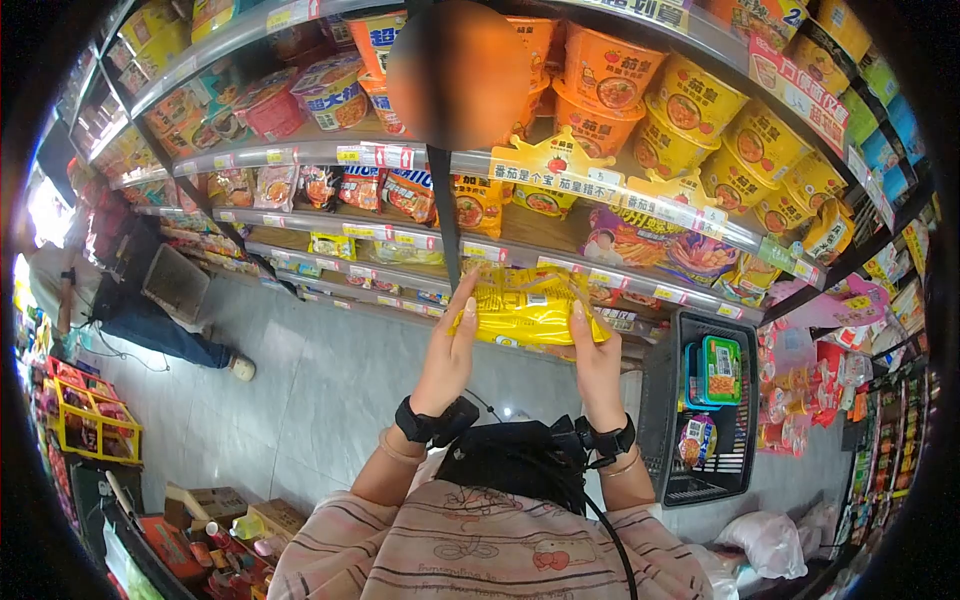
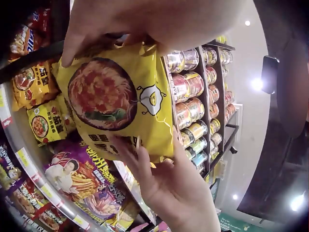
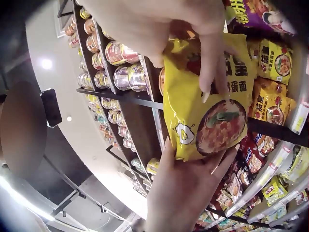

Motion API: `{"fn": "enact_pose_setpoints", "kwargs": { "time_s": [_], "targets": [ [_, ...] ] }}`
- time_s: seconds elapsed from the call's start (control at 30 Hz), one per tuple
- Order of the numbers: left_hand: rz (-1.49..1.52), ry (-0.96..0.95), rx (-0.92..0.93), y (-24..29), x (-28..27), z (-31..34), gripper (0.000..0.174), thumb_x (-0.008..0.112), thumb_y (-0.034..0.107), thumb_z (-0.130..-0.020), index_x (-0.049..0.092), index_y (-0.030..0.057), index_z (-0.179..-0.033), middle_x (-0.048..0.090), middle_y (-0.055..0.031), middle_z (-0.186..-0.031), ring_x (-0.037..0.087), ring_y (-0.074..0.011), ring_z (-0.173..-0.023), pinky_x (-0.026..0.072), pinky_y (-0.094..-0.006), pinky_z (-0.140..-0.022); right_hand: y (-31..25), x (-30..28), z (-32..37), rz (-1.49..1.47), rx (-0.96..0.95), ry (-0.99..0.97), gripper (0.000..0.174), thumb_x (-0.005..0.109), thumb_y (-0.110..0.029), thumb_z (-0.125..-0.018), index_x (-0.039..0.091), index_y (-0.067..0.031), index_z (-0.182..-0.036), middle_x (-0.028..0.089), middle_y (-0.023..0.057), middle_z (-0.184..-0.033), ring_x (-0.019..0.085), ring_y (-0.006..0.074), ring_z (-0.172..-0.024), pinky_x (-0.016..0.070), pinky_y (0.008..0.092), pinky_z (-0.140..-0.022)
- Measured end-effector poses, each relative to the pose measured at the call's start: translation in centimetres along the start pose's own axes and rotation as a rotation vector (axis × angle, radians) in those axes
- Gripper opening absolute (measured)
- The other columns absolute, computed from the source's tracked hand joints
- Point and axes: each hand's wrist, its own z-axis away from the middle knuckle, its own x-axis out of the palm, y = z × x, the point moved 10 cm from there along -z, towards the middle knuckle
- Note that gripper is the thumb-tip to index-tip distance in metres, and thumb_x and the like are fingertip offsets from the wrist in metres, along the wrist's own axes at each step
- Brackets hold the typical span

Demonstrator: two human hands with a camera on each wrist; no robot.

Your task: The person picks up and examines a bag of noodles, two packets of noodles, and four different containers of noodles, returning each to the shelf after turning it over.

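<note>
Upright hands [image 1: 448,352] around yellow packet [image 1: 522,305]

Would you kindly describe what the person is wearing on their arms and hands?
The left hand and right hand are bare, with long pale nails. Each wrist carries a black strap holding a black camera, with a thin bracelet behind it. A black cable trails from the right strap. The sleeves are pale pink with thin stripes.
</note>
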Motion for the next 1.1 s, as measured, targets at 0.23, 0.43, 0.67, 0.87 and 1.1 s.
{"fn": "enact_pose_setpoints", "kwargs": {
  "time_s": [0.23,0.43,0.67,0.87,1.1],
  "targets": [
    [-0.055,-0.042,-0.052,-2.8,-1.5,1.3,0.043,0.031,0.023,-0.096,0.032,-0.0018,-0.131,0.039,-0.0163,-0.132,0.034,-0.0224,-0.124,0.0244,-0.0287,-0.101,2.5,1.0,0.8,0.007,0.085,-0.027,0.039,0.051,-0.026,-0.089,0.051,0.0036,-0.115,0.058,0.0105,-0.100,0.059,0.0140,-0.085,0.0547,0.0274,-0.066],
    [-0.043,-0.097,-0.163,-5.0,-4.1,3.5,0.045,0.029,0.025,-0.096,0.032,-0.0028,-0.131,0.042,-0.0186,-0.129,0.037,-0.0228,-0.122,0.0268,-0.0276,-0.099,3.4,3.7,2.7,0.065,0.089,-0.029,0.043,0.046,-0.032,-0.090,0.054,0.0071,-0.105,0.061,0.0127,-0.094,0.062,0.0168,-0.082,0.0549,0.0280,-0.067],
    [-0.033,-0.140,-0.200,-6.5,-6.7,5.4,0.046,0.029,0.029,-0.096,0.034,-0.0003,-0.131,0.045,-0.0185,-0.126,0.040,-0.0225,-0.119,0.0286,-0.0275,-0.098,5.7,5.4,5.5,0.044,0.146,-0.018,0.045,0.050,-0.030,-0.089,0.049,0.0065,-0.115,0.058,0.0133,-0.100,0.060,0.0182,-0.087,0.0552,0.0299,-0.068],
    [0.050,-0.238,-0.265,-8.0,-7.7,7.0,0.047,0.030,0.031,-0.096,0.035,0.0001,-0.131,0.048,-0.0166,-0.124,0.043,-0.0181,-0.114,0.0298,-0.0268,-0.096,6.0,7.0,7.5,0.140,0.151,-0.034,0.046,0.049,-0.032,-0.089,0.051,0.0081,-0.112,0.059,0.0130,-0.096,0.061,0.0185,-0.084,0.0542,0.0280,-0.066],
    [0.218,-0.212,-0.404,-8.4,-9.6,8.2,0.049,0.031,0.035,-0.095,0.034,0.0033,-0.132,0.051,-0.0139,-0.117,0.045,-0.0140,-0.107,0.0394,-0.0264,-0.087,5.7,9.0,8.2,0.327,0.199,-0.147,0.050,0.047,-0.037,-0.090,0.053,0.0107,-0.104,0.063,0.0126,-0.078,0.064,0.0178,-0.067,0.0519,0.0253,-0.058]
  ]
}}
